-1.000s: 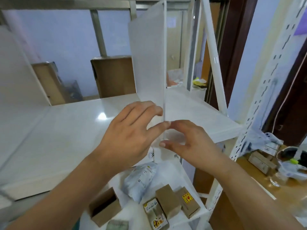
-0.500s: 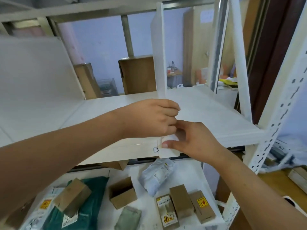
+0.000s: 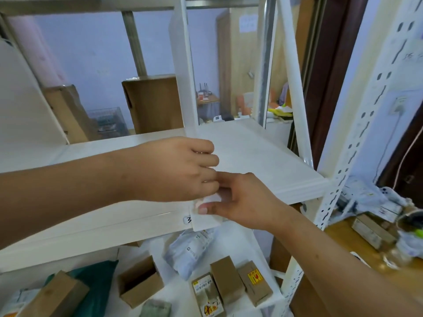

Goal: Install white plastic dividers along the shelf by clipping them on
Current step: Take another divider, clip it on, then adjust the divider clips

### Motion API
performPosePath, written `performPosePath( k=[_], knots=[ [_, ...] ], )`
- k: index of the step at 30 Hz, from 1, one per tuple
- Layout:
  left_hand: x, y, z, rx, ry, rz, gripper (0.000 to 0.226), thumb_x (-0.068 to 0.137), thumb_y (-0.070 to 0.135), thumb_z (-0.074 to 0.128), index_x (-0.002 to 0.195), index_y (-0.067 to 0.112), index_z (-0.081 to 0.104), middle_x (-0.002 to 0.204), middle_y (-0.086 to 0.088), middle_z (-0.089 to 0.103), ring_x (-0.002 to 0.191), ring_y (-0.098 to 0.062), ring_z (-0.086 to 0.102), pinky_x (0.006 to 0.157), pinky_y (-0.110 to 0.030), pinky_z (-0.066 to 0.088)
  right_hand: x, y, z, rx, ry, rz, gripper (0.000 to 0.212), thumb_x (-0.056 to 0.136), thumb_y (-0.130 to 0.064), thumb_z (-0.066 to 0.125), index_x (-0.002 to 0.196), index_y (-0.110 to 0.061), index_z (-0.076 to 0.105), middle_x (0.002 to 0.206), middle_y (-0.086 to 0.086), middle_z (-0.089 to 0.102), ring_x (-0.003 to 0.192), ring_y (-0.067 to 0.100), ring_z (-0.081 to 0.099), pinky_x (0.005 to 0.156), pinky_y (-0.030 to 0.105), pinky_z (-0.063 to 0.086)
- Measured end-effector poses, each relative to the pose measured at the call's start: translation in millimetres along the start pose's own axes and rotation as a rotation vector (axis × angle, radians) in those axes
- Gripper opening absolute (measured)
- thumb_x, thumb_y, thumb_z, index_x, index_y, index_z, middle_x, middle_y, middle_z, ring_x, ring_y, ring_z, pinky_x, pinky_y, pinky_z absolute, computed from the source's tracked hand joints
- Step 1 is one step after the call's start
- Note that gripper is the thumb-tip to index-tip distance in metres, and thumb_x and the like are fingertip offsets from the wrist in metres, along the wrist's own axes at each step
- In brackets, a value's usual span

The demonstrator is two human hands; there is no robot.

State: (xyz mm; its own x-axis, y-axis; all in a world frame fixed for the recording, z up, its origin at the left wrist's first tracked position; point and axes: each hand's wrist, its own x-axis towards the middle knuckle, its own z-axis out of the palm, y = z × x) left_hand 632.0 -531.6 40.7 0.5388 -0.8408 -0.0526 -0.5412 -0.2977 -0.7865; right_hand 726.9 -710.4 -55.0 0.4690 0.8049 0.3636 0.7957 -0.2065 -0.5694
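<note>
A white plastic divider [image 3: 183,72] stands upright on the white shelf [image 3: 256,156], seen almost edge-on, running from the front lip to the back. Its front clip [image 3: 207,221] hangs over the shelf's front edge. My left hand [image 3: 180,169] is curled into a fist against the divider's lower front part. My right hand [image 3: 240,200] pinches the clip at the shelf edge, thumb below and fingers on top. Another white divider [image 3: 25,106] stands on the shelf at the far left.
A perforated white upright post [image 3: 357,138] frames the shelf on the right. The lower shelf [image 3: 160,250] holds cardboard boxes [image 3: 226,287], a grey mailing bag [image 3: 192,250] and a green bag [image 3: 96,287]. A wooden table with clutter [image 3: 375,236] stands to the right.
My left hand went from flat on the divider's side to a closed fist at its base. My view shifted, so the divider now appears nearly edge-on. The right hand stays at the clip.
</note>
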Motion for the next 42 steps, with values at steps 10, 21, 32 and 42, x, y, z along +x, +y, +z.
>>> performPosePath(
  k=[10, 21, 32, 42],
  knots=[
    [-3.7, 0.6, 12.8, 0.056, 0.068, 0.079, 0.025, 0.104, 0.007, 0.050, 0.083, 0.016, 0.061, 0.079, 0.000, 0.061, 0.079, -0.022, 0.057, 0.085, -0.033, 0.038, -0.7, -0.2, 2.9, -0.003, 0.009, -0.038, 0.033, 0.079, -0.062, 0.075, 0.087, -0.036, 0.057, 0.062, -0.003, 0.054, 0.055, 0.008, 0.046, 0.055, 0.017, 0.037],
    [-4.4, -0.1, 20.2, 0.052, 0.085, 0.121, 0.027, 0.104, 0.008, 0.053, 0.086, 0.017, 0.072, 0.079, 0.002, 0.066, 0.078, -0.019, 0.061, 0.090, -0.033, 0.036, 3.7, 0.1, 3.3, -0.036, 0.025, -0.025, 0.033, 0.073, -0.066, 0.076, 0.077, -0.043, 0.052, 0.061, -0.002, 0.056, 0.054, 0.011, 0.045, 0.052, 0.018, 0.036],
    [-6.9, 12.8, 6.9, 0.016, -0.025, -0.001, 0.025, 0.106, 0.006, 0.046, 0.092, 0.016, 0.063, 0.088, -0.001, 0.066, 0.089, -0.024, 0.059, 0.100, -0.037, 0.035, 2.4, -1.4, 3.6, -0.034, 0.035, -0.036, 0.028, 0.074, -0.061, 0.077, 0.081, -0.043, 0.057, 0.068, -0.014, 0.063, 0.059, 0.011, 0.055, 0.056, 0.015, 0.041],
    [-6.8, 147.4, -22.3, -0.180, -0.240, -0.780, 0.055, 0.105, 0.019, 0.014, 0.142, 0.006, 0.052, 0.142, -0.015, 0.056, 0.136, -0.034, 0.047, 0.125, -0.051, 0.023, -17.7, -13.8, 9.1, -0.002, 0.133, 0.028, 0.038, 0.084, -0.030, 0.079, 0.120, -0.034, 0.068, 0.109, -0.012, 0.075, 0.100, 0.008, 0.070, 0.092, 0.027, 0.055]
  ],
)
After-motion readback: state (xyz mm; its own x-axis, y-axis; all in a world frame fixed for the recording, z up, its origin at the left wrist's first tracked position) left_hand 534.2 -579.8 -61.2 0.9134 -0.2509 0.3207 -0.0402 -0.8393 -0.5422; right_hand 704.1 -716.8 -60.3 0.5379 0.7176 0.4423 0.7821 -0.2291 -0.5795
